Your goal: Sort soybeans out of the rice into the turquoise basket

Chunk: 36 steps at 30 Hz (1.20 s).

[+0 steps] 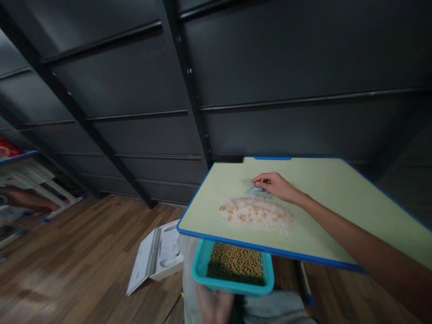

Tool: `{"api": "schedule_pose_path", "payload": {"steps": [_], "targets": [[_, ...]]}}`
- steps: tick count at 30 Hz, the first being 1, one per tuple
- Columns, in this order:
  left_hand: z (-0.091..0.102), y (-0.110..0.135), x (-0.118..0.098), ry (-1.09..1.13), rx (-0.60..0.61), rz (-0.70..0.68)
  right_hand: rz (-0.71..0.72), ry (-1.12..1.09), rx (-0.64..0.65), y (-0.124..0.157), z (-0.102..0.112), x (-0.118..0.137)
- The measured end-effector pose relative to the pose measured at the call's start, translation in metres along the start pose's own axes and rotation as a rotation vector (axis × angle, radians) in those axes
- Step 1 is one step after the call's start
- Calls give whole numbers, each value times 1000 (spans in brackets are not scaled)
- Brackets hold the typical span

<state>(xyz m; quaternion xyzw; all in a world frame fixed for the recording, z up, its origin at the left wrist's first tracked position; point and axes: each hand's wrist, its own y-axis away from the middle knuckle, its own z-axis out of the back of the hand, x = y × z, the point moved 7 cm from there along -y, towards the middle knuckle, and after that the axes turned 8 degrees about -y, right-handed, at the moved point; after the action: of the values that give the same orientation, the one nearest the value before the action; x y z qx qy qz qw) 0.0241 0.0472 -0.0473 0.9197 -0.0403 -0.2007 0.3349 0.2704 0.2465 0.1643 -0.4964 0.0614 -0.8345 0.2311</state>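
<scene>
My right hand reaches over the table, its fingers pinched on a small clear plastic bag lying on the pale green top. Just in front of the bag spreads a flat pile of white rice-like grains with yellow beans scattered through it. Below the table's near edge, my left hand grips the front underside of a turquoise plastic tray. Inside the tray are round yellow beans and small dark green beans. Part of my left hand is hidden under the tray.
The folding table has a blue rim and stands against a dark panelled wall. An open white box lies on the wooden floor to the left. At the far left, another person's limb shows beside a second table.
</scene>
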Motion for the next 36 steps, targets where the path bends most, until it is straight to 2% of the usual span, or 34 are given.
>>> {"api": "schedule_pose_path", "payload": {"steps": [5,12,24,28,32,36], "targets": [[-10,-4,1,-83,104,-54,16,-25,20,6,-9,12],[-11,-4,-4,-81,48,-73,49,-12,7,9,-12,27],[-18,-1,-2,-34,129,-59,129,17,1,16,-18,51],[-16,-2,0,-101,117,-61,167,37,13,19,-20,57],[-20,0,1,-171,155,-84,186,38,6,21,-22,64],[-19,2,-1,-202,110,-111,200,39,0,24,-24,71]]}}
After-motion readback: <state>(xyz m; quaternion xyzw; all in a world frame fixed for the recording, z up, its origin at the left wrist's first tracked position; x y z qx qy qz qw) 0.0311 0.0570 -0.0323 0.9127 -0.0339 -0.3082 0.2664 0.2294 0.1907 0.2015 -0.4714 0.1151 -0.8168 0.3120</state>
